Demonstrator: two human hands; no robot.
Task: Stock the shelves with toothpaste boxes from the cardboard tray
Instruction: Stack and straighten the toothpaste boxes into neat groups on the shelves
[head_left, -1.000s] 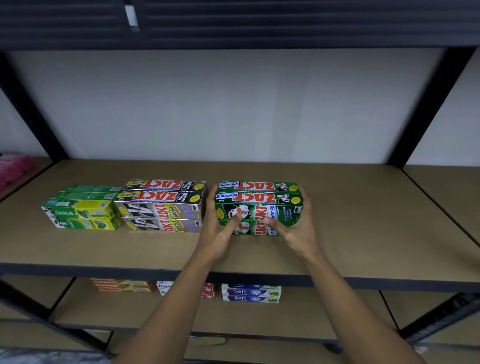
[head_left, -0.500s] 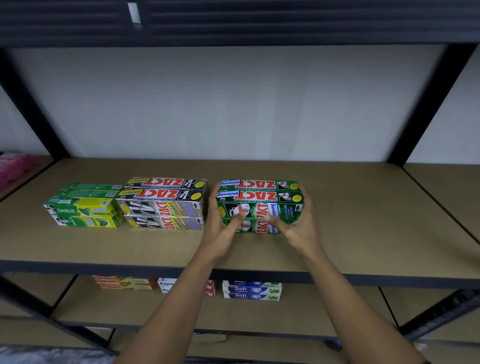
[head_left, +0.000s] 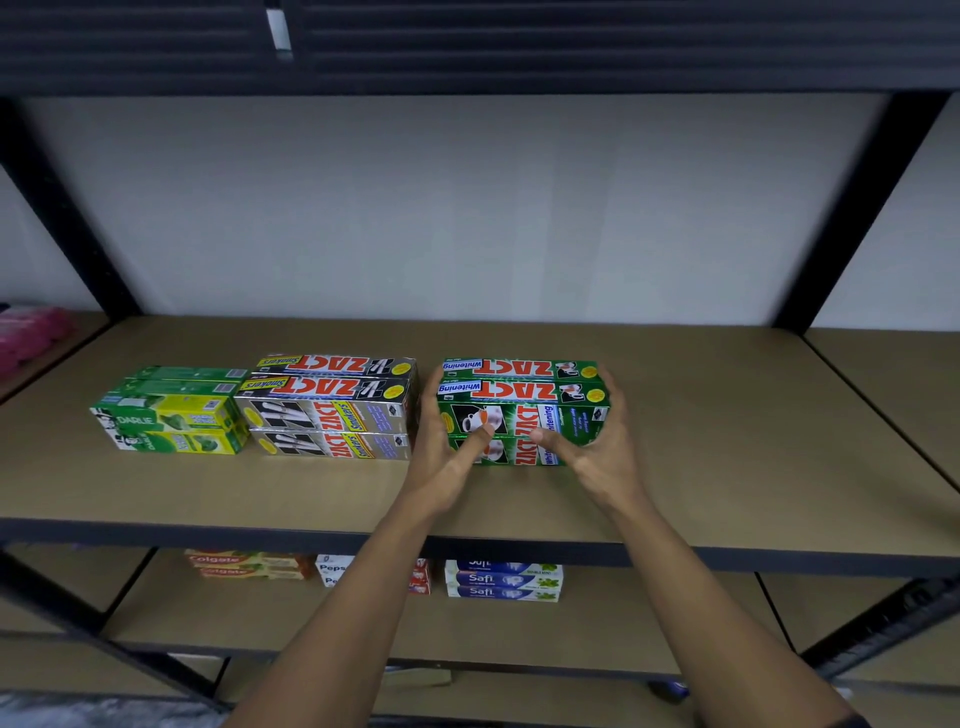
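Observation:
A stack of green ZACT Whitening toothpaste boxes (head_left: 524, 395) stands on the brown shelf board (head_left: 727, 457), near its middle. My left hand (head_left: 447, 457) clasps the stack's left end, its thumb pressed on the front face. My right hand (head_left: 597, 457) clasps the right end, fingers wrapped round the corner, thumb on the front. The stack rests on the board. The cardboard tray is out of view.
Left of the stack stand silver ZACT Smokers boxes (head_left: 332, 410) and green-yellow Darlie boxes (head_left: 171, 415). The lower shelf holds Colgate boxes (head_left: 244, 564), Pepsodent boxes (head_left: 337, 571) and Safi boxes (head_left: 504, 582). Black uprights (head_left: 857, 208) frame the bay. Pink packs (head_left: 31, 332) lie far left.
The two hands and the green stack have shifted very slightly back on the shelf; the grip is unchanged.

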